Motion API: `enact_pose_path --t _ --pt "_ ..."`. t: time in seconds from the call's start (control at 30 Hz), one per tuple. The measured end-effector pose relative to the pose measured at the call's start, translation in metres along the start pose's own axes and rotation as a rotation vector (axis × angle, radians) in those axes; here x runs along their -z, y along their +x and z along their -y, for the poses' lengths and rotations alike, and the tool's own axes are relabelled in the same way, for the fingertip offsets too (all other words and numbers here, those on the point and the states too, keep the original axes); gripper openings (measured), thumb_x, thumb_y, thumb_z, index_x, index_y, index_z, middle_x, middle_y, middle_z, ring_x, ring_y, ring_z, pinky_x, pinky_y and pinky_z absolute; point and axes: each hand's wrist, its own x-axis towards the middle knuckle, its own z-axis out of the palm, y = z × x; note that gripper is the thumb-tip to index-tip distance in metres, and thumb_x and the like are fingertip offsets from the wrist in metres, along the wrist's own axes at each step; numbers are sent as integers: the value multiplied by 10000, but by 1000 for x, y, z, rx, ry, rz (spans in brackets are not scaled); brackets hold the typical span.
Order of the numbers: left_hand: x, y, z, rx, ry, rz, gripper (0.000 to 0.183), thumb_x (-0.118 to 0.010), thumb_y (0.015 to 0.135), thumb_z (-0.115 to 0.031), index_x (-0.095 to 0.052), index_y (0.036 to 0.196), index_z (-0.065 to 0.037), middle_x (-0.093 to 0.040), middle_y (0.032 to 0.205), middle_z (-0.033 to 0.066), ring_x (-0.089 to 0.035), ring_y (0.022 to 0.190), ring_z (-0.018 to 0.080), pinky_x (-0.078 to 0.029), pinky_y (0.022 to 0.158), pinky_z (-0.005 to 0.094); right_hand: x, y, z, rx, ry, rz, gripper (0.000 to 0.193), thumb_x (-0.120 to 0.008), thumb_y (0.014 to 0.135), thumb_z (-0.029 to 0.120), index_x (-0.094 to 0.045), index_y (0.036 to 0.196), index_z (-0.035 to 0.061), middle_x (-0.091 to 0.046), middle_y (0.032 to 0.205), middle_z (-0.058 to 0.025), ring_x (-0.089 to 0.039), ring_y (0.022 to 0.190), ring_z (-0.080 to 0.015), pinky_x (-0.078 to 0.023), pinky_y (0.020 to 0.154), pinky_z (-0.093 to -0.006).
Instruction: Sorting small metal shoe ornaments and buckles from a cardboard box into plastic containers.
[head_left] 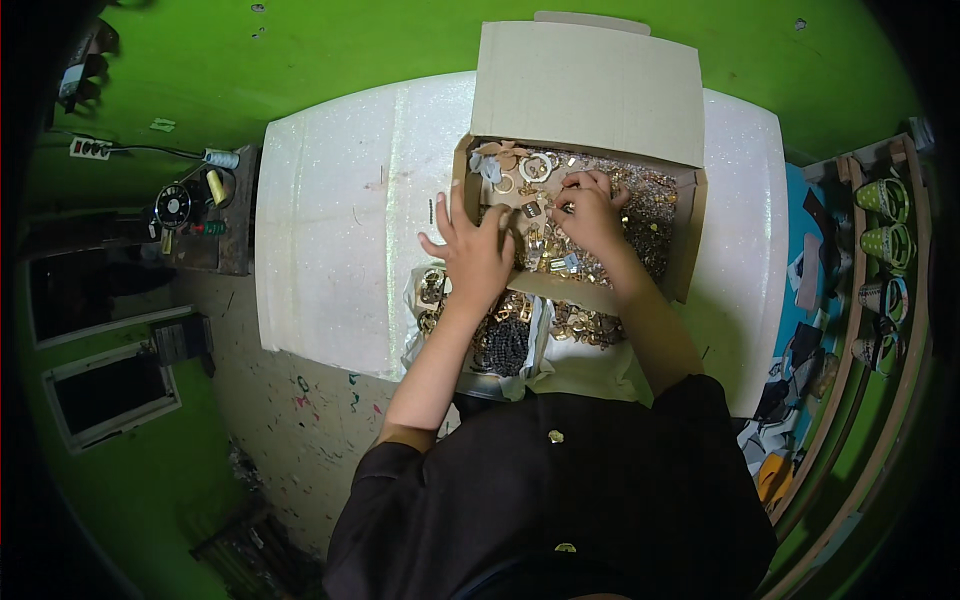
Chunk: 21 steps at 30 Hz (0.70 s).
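An open cardboard box (689,250) holds many small metal pieces, buckles and beads, mostly gold and silver in colour. My left hand (474,252) lies over the box's left edge, fingers spread, with nothing seen in it. Inside the box, above the small metal pieces (648,215), my right hand (592,215) has its fingers curled in a pinch. Whatever they hold is too small to make out. Near the fingertips lies a small dark square piece (531,209). A pale ring-shaped piece (536,167) and grey and tan scraps (490,165) sit in the box's far left corner.
Below the box stand bags with black beaded chain (505,345) and gold buckles (585,328). The box's raised lid (590,90) leans back on the white table (330,230). Sandals (885,245) hang on a wooden rack at right; a sewing machine (175,205) stands at left.
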Motion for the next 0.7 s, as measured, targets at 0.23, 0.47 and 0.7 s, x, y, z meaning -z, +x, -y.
enact_pose_path --t 0.23,0.47,0.7 --pt "-15 29 7 -625 172 267 163 -632 775 -239 -709 916 -266 -280 1446 108 -184 1372 324 -134 996 677 36 -17 19 65 7 -253 117 -722 716 262 -700 754 154 -569 1081 -1 -400 1175 -221 -147 965 -549" --pt "-27 50 4 -719 256 387 125 -622 763 -242 -722 835 -260 -280 1453 80 -184 1374 298 -129 1056 625 55 -53 25 98 -64 -449 111 -707 731 226 -695 838 199 -568 1070 6 -434 1164 -227 -162 945 -520" --pt "-17 52 13 -749 147 309 75 -648 729 -199 -694 744 -141 -324 1428 105 -219 1359 307 -113 1072 594 50 -71 26 111 -96 -500 99 -700 732 208 -700 827 179 -566 1107 -10 -431 1166 -237 -182 927 -591"
